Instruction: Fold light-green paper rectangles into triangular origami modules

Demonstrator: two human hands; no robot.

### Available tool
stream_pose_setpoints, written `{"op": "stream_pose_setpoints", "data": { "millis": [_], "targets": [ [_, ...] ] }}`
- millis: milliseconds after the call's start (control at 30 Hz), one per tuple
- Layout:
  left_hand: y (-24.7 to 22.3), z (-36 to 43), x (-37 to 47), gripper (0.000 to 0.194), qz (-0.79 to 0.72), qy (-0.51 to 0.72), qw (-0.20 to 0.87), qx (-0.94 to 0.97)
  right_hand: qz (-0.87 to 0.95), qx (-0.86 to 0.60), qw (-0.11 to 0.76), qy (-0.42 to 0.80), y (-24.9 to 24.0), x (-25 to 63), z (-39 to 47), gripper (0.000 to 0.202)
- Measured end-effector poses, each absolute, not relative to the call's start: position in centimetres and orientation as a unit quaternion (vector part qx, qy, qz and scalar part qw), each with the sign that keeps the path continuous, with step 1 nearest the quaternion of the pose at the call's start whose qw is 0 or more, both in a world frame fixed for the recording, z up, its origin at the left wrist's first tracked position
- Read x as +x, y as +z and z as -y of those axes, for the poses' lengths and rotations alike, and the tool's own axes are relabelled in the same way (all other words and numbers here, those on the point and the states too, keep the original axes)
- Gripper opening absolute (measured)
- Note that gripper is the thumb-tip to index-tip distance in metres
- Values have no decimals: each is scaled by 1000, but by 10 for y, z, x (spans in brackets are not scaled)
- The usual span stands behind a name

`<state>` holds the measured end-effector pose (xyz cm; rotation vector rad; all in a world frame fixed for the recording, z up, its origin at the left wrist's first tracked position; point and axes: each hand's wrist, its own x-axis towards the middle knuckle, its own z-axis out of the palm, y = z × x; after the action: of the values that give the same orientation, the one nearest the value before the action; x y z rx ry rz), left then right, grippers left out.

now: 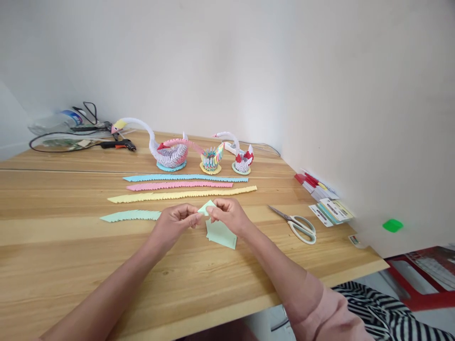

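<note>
Between my fingertips is a small folded piece of light green paper (206, 207), triangular at its top. My left hand (178, 219) pinches its left corner, and my right hand (227, 214) grips its right side with thumb and fingers. On the table just below them lie light green paper sheets (222, 235), partly covered by my right hand. A row of light green folded pieces (131, 216) runs up to my left hand, which hides its right end. Beyond my hands stretch a yellow row (183, 193), a pink row (179, 185) and a blue row (186, 178) of folded paper.
Scissors (298, 225) lie at the right, near packs of coloured paper (330, 211). Three folded-paper swans stand at the back: a large one (170, 156), a multicoloured one (211, 160) and a red-and-white one (242, 161). A glue gun (119, 145) and plastic bottle (53, 124) lie back left.
</note>
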<state>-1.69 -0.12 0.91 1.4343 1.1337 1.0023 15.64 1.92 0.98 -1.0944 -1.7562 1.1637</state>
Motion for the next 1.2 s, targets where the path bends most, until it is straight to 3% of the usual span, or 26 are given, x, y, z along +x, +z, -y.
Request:
{"op": "stream_pose_setpoints", "data": {
  "millis": [300,500,633,1200],
  "targets": [
    [4,1,-16,24,-485,415,425,642,713,-448,365,397,11,153,-17,26],
    [4,2,-22,9,-488,441,130,742,566,-407,423,579,10,156,-22,27],
    [2,1,-21,6,-389,441,3,809,558,-393,421,597,9,156,-21,26],
    [6,4,-21,20,-382,413,0,827,554,-368,366,651,12,156,-18,28]
  ]
}}
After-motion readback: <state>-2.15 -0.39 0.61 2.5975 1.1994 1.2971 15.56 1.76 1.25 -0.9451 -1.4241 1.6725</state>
